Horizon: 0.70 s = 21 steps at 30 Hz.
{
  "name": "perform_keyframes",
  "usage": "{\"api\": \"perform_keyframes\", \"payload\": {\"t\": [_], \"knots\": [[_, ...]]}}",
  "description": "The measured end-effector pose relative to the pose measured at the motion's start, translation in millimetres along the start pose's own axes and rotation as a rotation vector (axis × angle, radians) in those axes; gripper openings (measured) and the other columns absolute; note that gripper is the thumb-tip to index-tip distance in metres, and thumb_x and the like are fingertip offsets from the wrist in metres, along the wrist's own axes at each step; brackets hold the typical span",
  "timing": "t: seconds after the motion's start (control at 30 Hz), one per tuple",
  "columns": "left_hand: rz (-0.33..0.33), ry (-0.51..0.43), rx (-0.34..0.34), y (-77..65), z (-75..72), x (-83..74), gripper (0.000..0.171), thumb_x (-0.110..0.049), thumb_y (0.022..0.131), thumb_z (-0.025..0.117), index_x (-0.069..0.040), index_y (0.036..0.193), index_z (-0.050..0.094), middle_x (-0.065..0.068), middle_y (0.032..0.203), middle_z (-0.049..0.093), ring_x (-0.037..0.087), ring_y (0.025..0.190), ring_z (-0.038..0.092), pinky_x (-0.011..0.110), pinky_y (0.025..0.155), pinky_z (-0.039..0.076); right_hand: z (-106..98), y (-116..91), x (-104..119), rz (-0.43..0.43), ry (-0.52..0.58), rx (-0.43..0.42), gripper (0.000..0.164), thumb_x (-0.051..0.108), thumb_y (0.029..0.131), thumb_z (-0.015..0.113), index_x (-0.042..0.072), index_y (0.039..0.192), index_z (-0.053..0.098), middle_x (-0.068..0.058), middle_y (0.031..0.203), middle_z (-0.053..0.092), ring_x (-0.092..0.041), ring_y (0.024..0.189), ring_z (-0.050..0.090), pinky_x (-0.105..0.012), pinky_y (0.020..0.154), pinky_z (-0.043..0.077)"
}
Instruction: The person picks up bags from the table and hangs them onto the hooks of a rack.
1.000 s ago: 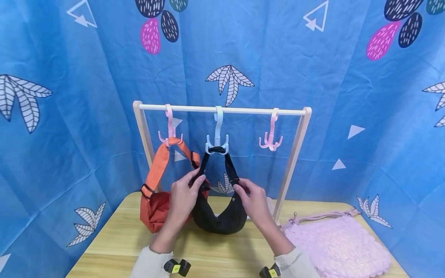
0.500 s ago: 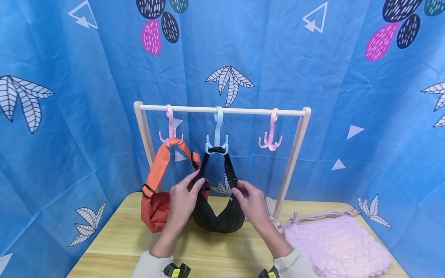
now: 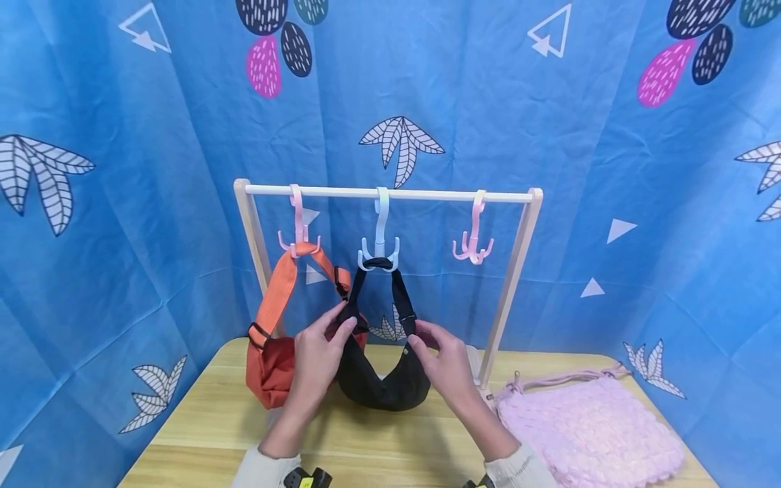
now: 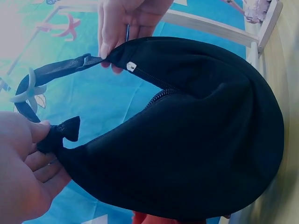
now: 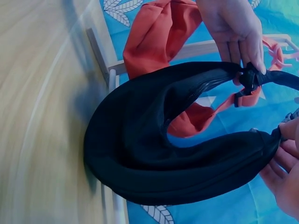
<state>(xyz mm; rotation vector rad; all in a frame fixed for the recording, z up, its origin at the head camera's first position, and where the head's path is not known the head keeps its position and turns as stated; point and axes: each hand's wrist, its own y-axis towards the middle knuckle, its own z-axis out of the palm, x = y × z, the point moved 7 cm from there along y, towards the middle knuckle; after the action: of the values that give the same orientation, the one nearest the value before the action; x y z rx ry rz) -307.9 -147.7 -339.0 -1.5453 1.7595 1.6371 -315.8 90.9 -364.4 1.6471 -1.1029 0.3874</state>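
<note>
A black crescent-shaped shoulder bag (image 3: 384,390) hangs by its strap from the light blue hook (image 3: 381,230) in the middle of the rack. My left hand (image 3: 320,352) pinches the bag's upper left end, where the strap is knotted. At the opposite end, my right hand (image 3: 445,356) pinches the spot where strap meets bag, close to the zipper pull (image 4: 131,66). In the left wrist view the zipper runs along the bag's inner curve. Behind my left hand, an orange-red bag (image 3: 271,369) hangs from a pink hook (image 3: 298,220), partly hidden.
The hooks hang on a white rail (image 3: 427,194) between wooden legs (image 3: 511,285). A second pink hook (image 3: 473,234) at the right carries nothing. A fluffy lilac bag (image 3: 588,430) lies on the wooden table (image 3: 183,434) at the right. Blue patterned cloth (image 3: 488,122) surrounds the table.
The right end of the black bag has shifted slightly left together with my right hand. Both hands keep their pinch on it, and the other bags stay in place.
</note>
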Motion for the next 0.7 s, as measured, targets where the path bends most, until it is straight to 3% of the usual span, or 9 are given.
{"api": "perform_keyframes", "payload": {"t": [0.2,0.47,0.7], "knots": [[-0.012,-0.001,0.008,-0.9,-3.8,3.1,0.043,-0.025,0.093,0.08,-0.015,0.134,0.072,0.013,0.13,0.074,0.029,0.116,0.074,0.044,0.099,0.058,-3.4,-5.8,-4.1,-0.004,0.027,0.003,0.03,0.021,0.097,0.073,0.009,0.125,0.074,-0.01,0.121,0.077,-0.024,0.104,0.076,-0.038,0.091,0.062],[-0.079,0.009,0.028,-7.6,-7.6,14.2,0.05,-0.028,0.092,0.08,-0.013,0.138,0.068,0.016,0.132,0.072,0.032,0.116,0.074,0.046,0.099,0.057,-5.4,-11.2,-15.7,0.029,0.092,0.025,0.032,0.019,0.099,0.071,0.008,0.13,0.071,-0.013,0.124,0.075,-0.027,0.109,0.075,-0.038,0.094,0.061],[-0.061,0.01,0.021,-12.7,-11.0,18.0,0.051,-0.028,0.092,0.081,-0.01,0.138,0.067,0.017,0.132,0.072,0.033,0.116,0.074,0.046,0.098,0.058,-6.2,-18.5,-24.1,0.07,0.149,0.051,0.033,0.013,0.1,0.069,0.006,0.132,0.069,-0.016,0.122,0.074,-0.031,0.112,0.074,-0.036,0.095,0.06]]}}
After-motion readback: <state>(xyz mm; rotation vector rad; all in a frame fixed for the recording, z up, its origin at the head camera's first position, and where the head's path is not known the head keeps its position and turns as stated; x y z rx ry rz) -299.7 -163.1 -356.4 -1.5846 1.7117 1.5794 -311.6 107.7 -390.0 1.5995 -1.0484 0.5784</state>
